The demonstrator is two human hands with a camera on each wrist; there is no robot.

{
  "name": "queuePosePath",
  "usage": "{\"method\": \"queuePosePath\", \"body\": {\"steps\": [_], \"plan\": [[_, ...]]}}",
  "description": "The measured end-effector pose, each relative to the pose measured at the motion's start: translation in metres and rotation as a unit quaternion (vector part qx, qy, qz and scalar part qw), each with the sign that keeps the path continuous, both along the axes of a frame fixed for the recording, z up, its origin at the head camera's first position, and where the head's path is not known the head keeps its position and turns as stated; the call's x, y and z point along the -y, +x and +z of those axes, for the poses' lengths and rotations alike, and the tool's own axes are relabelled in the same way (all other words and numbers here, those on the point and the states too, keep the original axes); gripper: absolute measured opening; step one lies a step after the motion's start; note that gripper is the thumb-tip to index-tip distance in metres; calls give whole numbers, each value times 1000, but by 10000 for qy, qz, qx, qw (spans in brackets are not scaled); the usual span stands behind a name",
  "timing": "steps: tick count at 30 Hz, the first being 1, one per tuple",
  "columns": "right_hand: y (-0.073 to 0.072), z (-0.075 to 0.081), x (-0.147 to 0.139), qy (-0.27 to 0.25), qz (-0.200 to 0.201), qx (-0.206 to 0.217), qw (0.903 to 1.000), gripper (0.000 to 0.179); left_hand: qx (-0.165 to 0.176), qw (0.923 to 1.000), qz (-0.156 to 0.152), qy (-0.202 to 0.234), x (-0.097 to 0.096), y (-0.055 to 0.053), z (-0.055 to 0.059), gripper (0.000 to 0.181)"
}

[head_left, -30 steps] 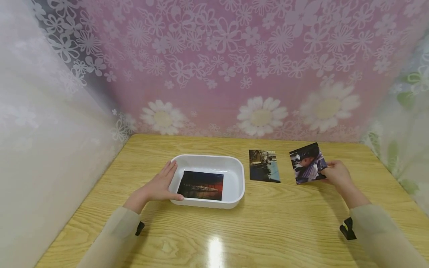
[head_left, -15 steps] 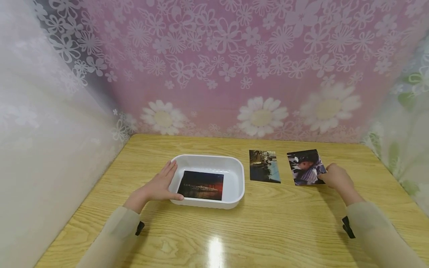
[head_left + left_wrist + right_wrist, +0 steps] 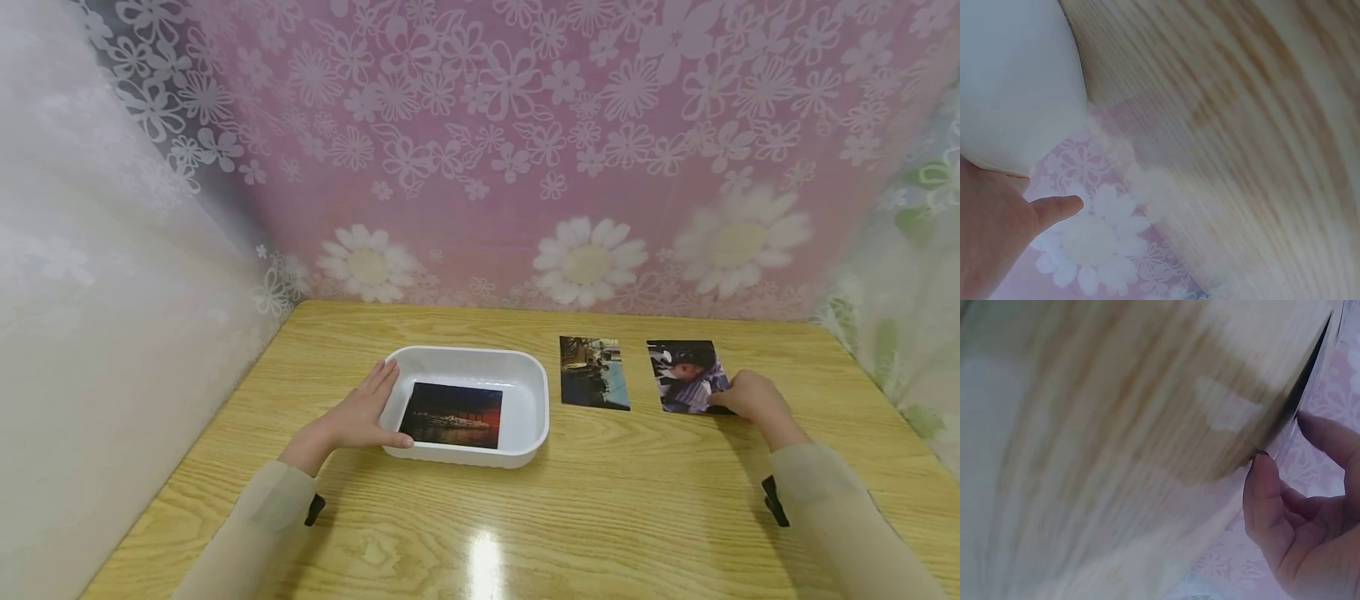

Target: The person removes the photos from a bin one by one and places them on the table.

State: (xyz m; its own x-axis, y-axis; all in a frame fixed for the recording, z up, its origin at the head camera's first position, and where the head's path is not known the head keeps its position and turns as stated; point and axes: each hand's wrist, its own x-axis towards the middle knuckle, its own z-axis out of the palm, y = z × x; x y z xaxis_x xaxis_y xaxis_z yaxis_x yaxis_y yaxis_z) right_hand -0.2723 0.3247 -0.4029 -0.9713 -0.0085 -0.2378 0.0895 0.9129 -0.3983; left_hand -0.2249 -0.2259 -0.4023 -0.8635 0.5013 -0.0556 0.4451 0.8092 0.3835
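My left hand rests at the left end of a white rectangular tray, fingers straight along its rim and thumb at the front corner. Inside the tray lies a dark photo of a lit ship with red at one side. At the right, my right hand pinches the lower right corner of a photo showing a person in a dark cap. That photo appears thin and edge-on in the right wrist view, with thumb and fingertips at its edge. The left wrist view shows the tray's outer wall beside the hand.
Another photo, of a waterside scene, lies on the wood-grain table between the tray and the held photo. A pink flowered backdrop rises behind the table, with pale patterned sheets at both sides.
My right hand has lowered the photo of the person in the cap from a tilted, raised position to nearly flat at the table. My left hand and the tray have stayed put.
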Motion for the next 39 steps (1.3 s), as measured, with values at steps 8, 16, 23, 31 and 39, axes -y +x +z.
{"method": "queuePosePath", "body": {"steps": [8,16,23,31,39], "plan": [[0,0,1,269,63,81,9996,36,-26,10000,-19,26,0,0,1,113],[-4,-1,5,568,-184,288,9978,55,-23,10000,15,-19,-1,-1,-1,113],[-6,-2,8,778,-318,400,9957,54,-30,10000,20,-7,0,-1,-2,113],[2,4,13,714,-48,147,9973,49,2,10000,-19,47,0,-1,-2,113],[6,17,29,334,391,-796,9955,96,-52,10000,-3,71,0,0,-1,112]]}}
